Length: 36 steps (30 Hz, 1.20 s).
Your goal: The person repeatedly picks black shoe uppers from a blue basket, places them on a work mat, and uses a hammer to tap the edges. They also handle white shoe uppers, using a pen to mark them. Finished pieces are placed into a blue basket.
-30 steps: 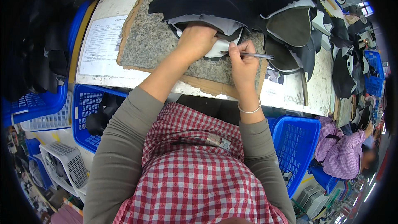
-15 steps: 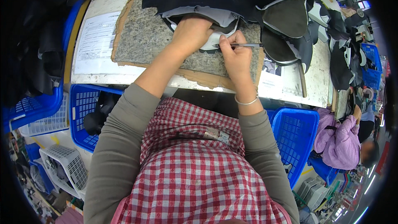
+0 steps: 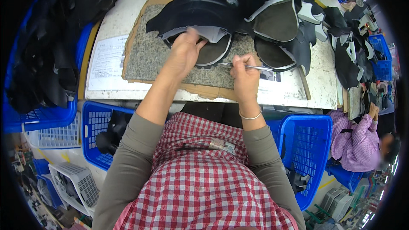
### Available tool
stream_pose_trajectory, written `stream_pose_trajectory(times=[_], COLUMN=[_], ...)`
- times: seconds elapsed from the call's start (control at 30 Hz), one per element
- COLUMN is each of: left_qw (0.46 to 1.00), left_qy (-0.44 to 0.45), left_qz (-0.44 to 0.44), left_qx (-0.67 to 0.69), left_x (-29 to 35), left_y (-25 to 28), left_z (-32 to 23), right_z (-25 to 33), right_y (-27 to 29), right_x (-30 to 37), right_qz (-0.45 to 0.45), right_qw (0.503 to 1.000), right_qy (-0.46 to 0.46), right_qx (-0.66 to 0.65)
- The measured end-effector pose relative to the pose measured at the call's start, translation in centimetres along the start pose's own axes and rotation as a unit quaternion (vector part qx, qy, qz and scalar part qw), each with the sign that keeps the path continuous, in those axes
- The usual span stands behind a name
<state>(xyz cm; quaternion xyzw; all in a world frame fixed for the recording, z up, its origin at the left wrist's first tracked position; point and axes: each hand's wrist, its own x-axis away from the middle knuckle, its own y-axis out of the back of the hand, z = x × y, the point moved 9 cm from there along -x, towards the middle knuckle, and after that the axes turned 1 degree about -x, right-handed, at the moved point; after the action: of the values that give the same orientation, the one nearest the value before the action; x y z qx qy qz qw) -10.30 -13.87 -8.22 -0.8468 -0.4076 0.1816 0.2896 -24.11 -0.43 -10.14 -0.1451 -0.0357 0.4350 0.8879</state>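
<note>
A black shoe upper (image 3: 191, 12) with a white-edged, dark-lined opening lies on a speckled grey slab (image 3: 147, 47). My left hand (image 3: 183, 53) is over the left part of this opening, beside the white lining. Its fingers are smeared by motion, so whether they grip the lining is unclear. My right hand (image 3: 246, 74) is closed around a slim pen (image 3: 262, 67), whose tip points left, just below the opening's lower edge. More black uppers (image 3: 277, 21) with dark linings and white edges lie to the right of my hands.
Printed sheets (image 3: 104, 66) lie on the white table at left. A thin stick (image 3: 305, 86) lies at right. Blue baskets (image 3: 304, 153) stand below the table on both sides, and black pieces (image 3: 51, 59) fill a large one at far left. A person in a checked pink top (image 3: 360, 145) sits at right.
My right hand has moved down and the pen is off the white piece in the opening. My left hand has come partly out of the opening, whose dark lining shows more.
</note>
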Motion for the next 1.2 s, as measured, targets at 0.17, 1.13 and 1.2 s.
stream_pose_trajectory(times=[0.17, 1.13, 1.2], left_qw=[0.977, 0.348, 0.442], left_qy=[0.054, -0.275, -0.155], left_qz=[-0.121, -0.302, -0.267], left_qx=[0.168, -0.844, -0.842], left_x=[-1.3, -6.1, -11.4], left_y=[-2.5, 26.0, 30.5], left_z=[-0.8, -42.1, -43.0], right_z=[0.0, 0.5, 1.3], right_y=[-0.6, -3.6, -3.3], right_x=[-0.1, 1.1, 0.8], right_qz=[0.055, 0.103, 0.088], right_qw=[0.997, 0.982, 0.969], right_qy=[0.055, 0.079, 0.116], right_qx=[0.019, 0.136, 0.197])
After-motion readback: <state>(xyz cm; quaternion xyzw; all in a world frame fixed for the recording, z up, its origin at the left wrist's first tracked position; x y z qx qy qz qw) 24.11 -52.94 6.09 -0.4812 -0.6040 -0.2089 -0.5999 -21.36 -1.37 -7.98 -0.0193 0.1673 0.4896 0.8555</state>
